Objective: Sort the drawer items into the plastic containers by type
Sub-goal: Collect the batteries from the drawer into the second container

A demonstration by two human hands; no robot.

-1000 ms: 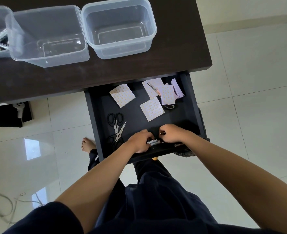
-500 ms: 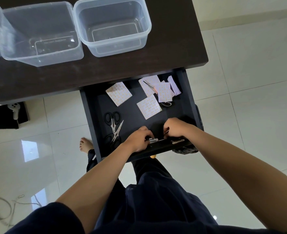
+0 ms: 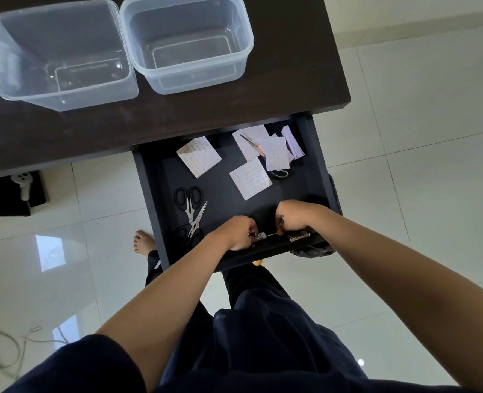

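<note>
On the dark desk [image 3: 178,114], 2 clear plastic containers [image 3: 64,55] stood side by side, a 3rd cut off at the left edge. Below them, the open drawer [image 3: 314,171] held black-handled scissors [image 3: 190,211] at its left and patterned paper squares [image 3: 250,178] toward the back. At the drawer's front edge, the person's left hand [image 3: 239,232] was curled shut on small silvery items [image 3: 260,236]; just beside it, the right hand [image 3: 294,218] was closed around small dark-tipped objects, too small to identify, above a metal clip [image 3: 298,237].
</note>
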